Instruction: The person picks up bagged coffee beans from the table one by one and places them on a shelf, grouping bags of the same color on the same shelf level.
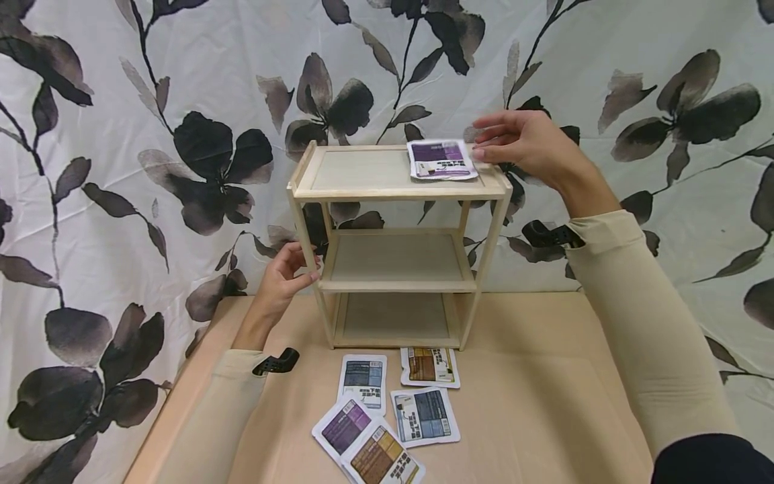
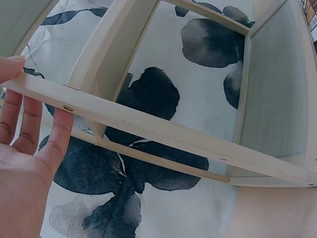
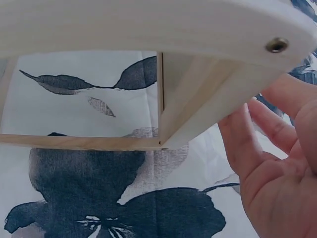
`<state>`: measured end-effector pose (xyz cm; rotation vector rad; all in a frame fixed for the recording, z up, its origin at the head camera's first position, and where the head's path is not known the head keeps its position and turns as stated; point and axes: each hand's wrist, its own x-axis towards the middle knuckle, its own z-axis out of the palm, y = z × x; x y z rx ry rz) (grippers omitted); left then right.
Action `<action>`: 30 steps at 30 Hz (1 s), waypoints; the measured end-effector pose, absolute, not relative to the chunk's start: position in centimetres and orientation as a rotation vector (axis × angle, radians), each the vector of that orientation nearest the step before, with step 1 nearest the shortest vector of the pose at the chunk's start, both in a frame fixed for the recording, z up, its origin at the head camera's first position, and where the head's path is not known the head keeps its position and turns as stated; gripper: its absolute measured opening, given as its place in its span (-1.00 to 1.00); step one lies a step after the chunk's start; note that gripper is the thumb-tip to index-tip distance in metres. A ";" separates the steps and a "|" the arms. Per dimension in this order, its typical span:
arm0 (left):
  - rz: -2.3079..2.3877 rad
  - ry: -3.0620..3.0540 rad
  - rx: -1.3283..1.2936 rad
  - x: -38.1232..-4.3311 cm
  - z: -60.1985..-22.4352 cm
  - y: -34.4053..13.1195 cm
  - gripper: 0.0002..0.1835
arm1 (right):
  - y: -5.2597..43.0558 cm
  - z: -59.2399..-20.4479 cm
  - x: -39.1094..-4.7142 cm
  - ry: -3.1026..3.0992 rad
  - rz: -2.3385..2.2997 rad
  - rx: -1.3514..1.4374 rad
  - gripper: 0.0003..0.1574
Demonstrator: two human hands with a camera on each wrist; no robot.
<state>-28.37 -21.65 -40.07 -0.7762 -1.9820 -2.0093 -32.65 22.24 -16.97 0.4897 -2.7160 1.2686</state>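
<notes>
A small three-tier wooden shelf [image 1: 363, 171] stands on the table. My left hand [image 1: 279, 282] grips its left front post; in the left wrist view the thumb lies on one side of the post [image 2: 148, 125] and the fingers on the other. On the top tier, toward the right, lies a purple-and-white packet [image 1: 443, 161]. Beside that packet, at the shelf's right end, is my right hand [image 1: 526, 144], its fingers extended and holding nothing. The right wrist view has this hand [image 3: 272, 153] next to the shelf's end rail [image 3: 148, 29]; whether it touches the wood I cannot tell.
In front of the shelf lie several flat packets: a blue one [image 1: 363, 380], another blue one [image 1: 426, 417], a brown one [image 1: 431, 368], and an overlapping purple one [image 1: 343, 425] and brown one [image 1: 383, 457]. A floral cloth [image 1: 211, 60] hangs behind the table [image 1: 532, 376].
</notes>
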 end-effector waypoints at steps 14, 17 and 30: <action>-1.999 -1.991 -0.757 -28.4 -40.0 -21.5 -0.47 | 22.9 -16.4 -30.3 -2.547 1.546 0.657 -0.34; -1.994 -1.993 -0.754 -28.4 -40.0 -21.5 -0.48 | 23.0 -16.2 -29.4 -2.509 1.605 0.720 -0.39; -1.999 -1.986 -0.752 -28.8 -40.2 -21.5 -0.48 | 22.1 -17.4 -26.0 -2.487 1.541 0.949 -0.47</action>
